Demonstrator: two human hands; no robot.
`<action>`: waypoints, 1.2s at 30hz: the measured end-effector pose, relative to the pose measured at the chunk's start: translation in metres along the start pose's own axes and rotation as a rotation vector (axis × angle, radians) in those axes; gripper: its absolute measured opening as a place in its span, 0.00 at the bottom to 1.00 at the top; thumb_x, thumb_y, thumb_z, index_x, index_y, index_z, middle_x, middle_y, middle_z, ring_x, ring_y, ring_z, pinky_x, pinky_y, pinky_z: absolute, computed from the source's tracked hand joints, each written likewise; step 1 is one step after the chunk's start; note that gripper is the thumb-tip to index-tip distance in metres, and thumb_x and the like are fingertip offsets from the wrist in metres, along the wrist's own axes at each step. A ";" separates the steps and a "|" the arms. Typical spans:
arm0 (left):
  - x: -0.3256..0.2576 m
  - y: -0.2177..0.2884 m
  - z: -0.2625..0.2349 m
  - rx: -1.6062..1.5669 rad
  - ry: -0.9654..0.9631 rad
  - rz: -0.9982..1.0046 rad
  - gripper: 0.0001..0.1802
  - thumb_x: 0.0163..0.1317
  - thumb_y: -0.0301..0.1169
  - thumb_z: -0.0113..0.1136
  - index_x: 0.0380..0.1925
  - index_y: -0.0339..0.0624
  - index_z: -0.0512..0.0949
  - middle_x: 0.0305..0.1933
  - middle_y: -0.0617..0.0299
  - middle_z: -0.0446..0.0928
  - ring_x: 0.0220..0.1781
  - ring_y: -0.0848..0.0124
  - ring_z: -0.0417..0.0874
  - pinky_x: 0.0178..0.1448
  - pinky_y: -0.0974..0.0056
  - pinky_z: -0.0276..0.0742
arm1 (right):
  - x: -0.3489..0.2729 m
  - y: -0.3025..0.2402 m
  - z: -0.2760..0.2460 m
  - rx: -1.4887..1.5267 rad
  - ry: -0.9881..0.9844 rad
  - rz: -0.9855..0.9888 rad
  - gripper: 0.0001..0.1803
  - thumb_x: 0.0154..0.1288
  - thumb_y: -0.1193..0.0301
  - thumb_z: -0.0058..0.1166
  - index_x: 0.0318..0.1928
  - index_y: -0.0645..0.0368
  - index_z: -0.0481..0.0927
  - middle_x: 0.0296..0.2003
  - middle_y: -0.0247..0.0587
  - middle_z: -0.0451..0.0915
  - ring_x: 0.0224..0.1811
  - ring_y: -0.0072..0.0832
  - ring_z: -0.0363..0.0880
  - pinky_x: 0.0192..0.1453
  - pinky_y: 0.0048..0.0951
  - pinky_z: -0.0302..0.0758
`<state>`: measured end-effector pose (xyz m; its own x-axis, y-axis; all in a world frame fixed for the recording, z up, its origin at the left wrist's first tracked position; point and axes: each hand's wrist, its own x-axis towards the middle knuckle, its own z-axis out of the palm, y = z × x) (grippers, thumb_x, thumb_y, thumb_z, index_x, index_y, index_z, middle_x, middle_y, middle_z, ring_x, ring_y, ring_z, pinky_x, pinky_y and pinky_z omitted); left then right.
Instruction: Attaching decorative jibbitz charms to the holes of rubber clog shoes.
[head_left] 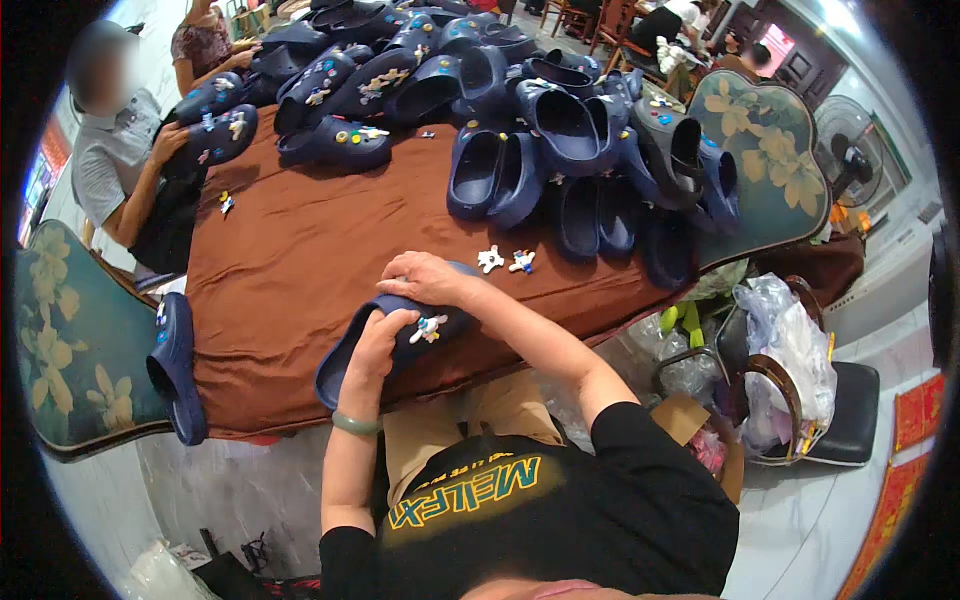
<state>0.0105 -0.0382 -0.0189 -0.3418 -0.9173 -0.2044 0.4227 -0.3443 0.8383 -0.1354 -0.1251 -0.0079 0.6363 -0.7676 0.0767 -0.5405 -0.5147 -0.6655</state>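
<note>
A navy clog (340,365) is held between my hands at the near edge of the table. My left hand (375,340), with a green bangle at its wrist, grips the clog around its opening, thumb toward the upper. My right hand (428,278) is closed over the toe end, its fingertips partly out of sight. A small white and blue figure charm (429,328) sits on the clog's upper between the hands. Two loose white charms, one plain white (490,259) and one with coloured parts (522,262), lie on the cloth beyond my right forearm.
A brown cloth (270,330) covers the table. Many navy clogs (565,125) are heaped across its far side. One clog (177,370) rests at the left edge; another charm (226,203) lies nearby. A person (120,150) at the far left holds clogs. Bags (790,350) fill a chair at right.
</note>
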 end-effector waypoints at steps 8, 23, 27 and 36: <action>-0.002 0.004 0.004 -0.023 0.016 0.007 0.10 0.55 0.24 0.56 0.39 0.35 0.77 0.35 0.62 0.80 0.32 0.74 0.82 0.36 0.70 0.78 | -0.001 0.005 0.005 0.053 0.224 -0.257 0.12 0.62 0.63 0.58 0.34 0.60 0.76 0.33 0.44 0.75 0.43 0.41 0.71 0.48 0.38 0.70; -0.005 0.002 0.002 -0.049 0.046 0.000 0.08 0.54 0.23 0.57 0.36 0.36 0.77 0.33 0.62 0.80 0.31 0.74 0.81 0.37 0.69 0.78 | -0.002 0.006 0.005 0.223 0.264 -0.127 0.14 0.69 0.62 0.48 0.39 0.62 0.70 0.35 0.49 0.70 0.44 0.46 0.68 0.49 0.42 0.67; -0.003 0.002 0.003 -0.041 0.050 0.002 0.07 0.55 0.24 0.57 0.35 0.37 0.77 0.33 0.63 0.79 0.33 0.75 0.81 0.38 0.71 0.77 | 0.002 0.006 0.014 0.000 0.223 -0.212 0.15 0.68 0.61 0.49 0.38 0.63 0.70 0.37 0.52 0.71 0.44 0.49 0.70 0.48 0.42 0.68; 0.000 0.002 -0.001 -0.038 0.007 -0.001 0.09 0.54 0.23 0.56 0.36 0.34 0.77 0.33 0.61 0.80 0.32 0.72 0.82 0.39 0.67 0.79 | 0.004 0.010 0.000 0.445 0.516 0.087 0.20 0.65 0.56 0.54 0.29 0.62 0.72 0.25 0.51 0.74 0.28 0.43 0.73 0.34 0.39 0.69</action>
<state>0.0122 -0.0389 -0.0172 -0.3364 -0.9182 -0.2091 0.4540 -0.3527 0.8182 -0.1385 -0.1328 -0.0148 0.1974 -0.9394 0.2801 -0.2301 -0.3221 -0.9183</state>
